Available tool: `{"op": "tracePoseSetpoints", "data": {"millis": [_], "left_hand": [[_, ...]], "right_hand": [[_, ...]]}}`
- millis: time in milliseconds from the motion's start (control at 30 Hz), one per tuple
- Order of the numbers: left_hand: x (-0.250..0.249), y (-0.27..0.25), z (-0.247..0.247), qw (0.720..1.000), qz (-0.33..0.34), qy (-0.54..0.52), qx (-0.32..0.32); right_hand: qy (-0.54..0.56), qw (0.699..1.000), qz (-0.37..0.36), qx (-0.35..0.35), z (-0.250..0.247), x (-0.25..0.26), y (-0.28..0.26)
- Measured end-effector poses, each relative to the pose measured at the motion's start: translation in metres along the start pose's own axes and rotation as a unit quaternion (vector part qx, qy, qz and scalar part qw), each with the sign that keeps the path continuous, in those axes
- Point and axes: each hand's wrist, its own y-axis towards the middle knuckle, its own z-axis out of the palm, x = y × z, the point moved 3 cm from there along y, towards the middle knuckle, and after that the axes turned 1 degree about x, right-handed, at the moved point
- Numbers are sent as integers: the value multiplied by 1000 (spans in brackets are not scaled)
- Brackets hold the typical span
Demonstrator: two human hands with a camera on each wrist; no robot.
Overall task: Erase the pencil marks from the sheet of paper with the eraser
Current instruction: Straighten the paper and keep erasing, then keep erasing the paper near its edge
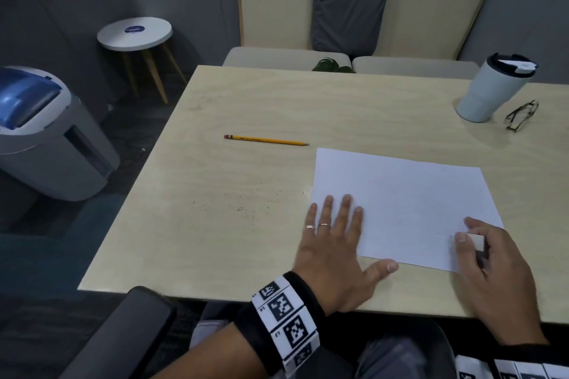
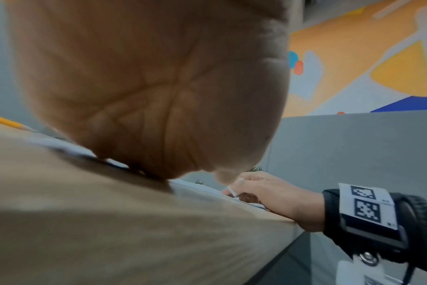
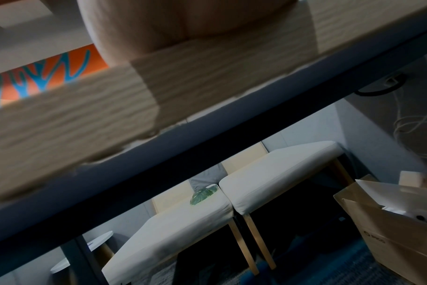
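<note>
On the table point(image 1: 215, 224), the pencil point(image 1: 266, 140) lies left of and behind the paper point(image 1: 400, 203).

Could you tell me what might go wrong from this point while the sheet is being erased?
The left hand pins only the near-left corner of the sheet of paper, so hard strokes by the right hand with the eraser may crease the free right side. The sheet lies near the table edge and could slide off.
</note>
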Motion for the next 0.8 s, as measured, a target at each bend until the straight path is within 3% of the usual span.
{"op": "tracePoseSetpoints", "data": {"millis": [133, 167, 300, 433, 500, 567, 633, 800], "left_hand": [[19, -4, -9, 985, -171, 0, -9], [19, -4, -10, 985, -170, -11, -17], [8, 1, -3, 998, -34, -48, -29], [25, -8, -11, 987, -161, -12, -12], [14, -10, -12, 994, -93, -29, -38], [-5, -11, -4, 997, 46, -50, -49], [-17, -11, 10, 987, 144, -42, -55], [-12, -15, 30, 978, 174, -39, -108]], "right_hand": [[-4, 1000, 10, 3, 0, -2, 1], [-4, 1000, 8, 2, 0, -2, 0], [-7, 1000, 10, 7, 0, -4, 1], [-9, 1000, 4, 5, 0, -6, 1], [2, 1000, 6, 1, -2, -7, 1], [39, 999, 20, -18, -6, -10, 3], [97, 993, 40, -47, -10, -13, 3], [159, 977, 57, -129, -34, -5, -2]]}}
